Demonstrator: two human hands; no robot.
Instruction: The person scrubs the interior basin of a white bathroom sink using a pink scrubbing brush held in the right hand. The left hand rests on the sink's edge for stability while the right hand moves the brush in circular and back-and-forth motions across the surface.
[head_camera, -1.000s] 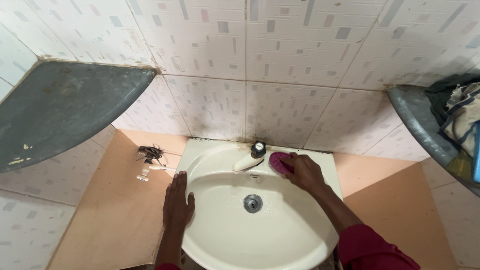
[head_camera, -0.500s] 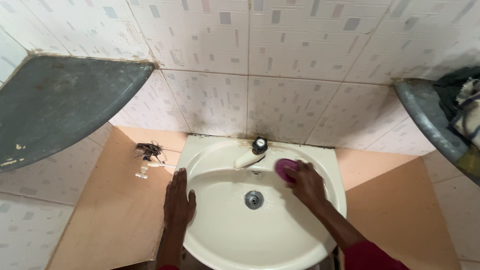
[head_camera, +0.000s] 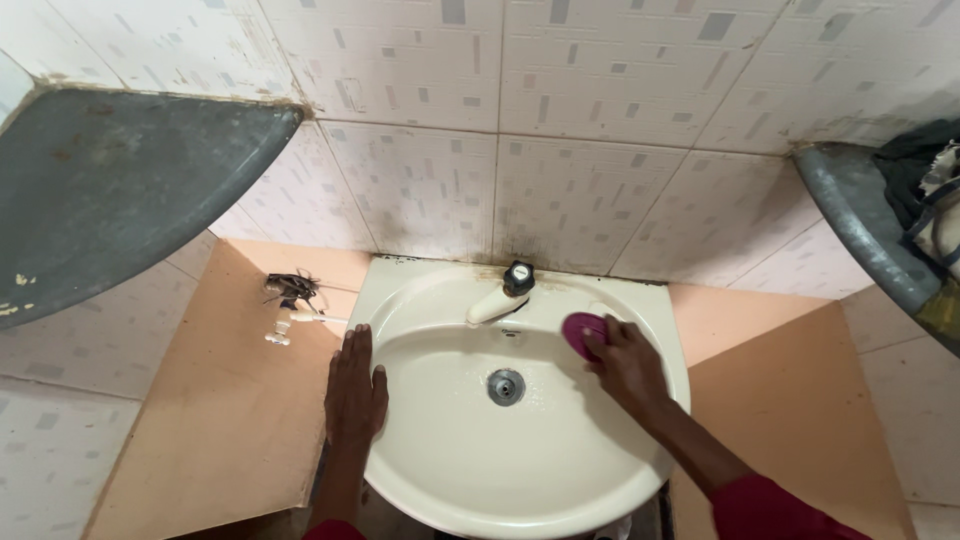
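Two hands are at the basin (head_camera: 470, 480). Your right hand (head_camera: 625, 365) has its fingers (head_camera: 600, 342) clenched on a magenta scrubber (head_camera: 582, 330), pressed to the inner wall at the back right edge, just right of the tap (head_camera: 500, 298). The scrubber lies ahead of and left of those fingers, toward the tap; its long axis cannot be told. Your left hand (head_camera: 355, 390) lies flat, fingers released, on the left rim, well apart from the scrubber. The drain (head_camera: 506, 386) sits between both hands.
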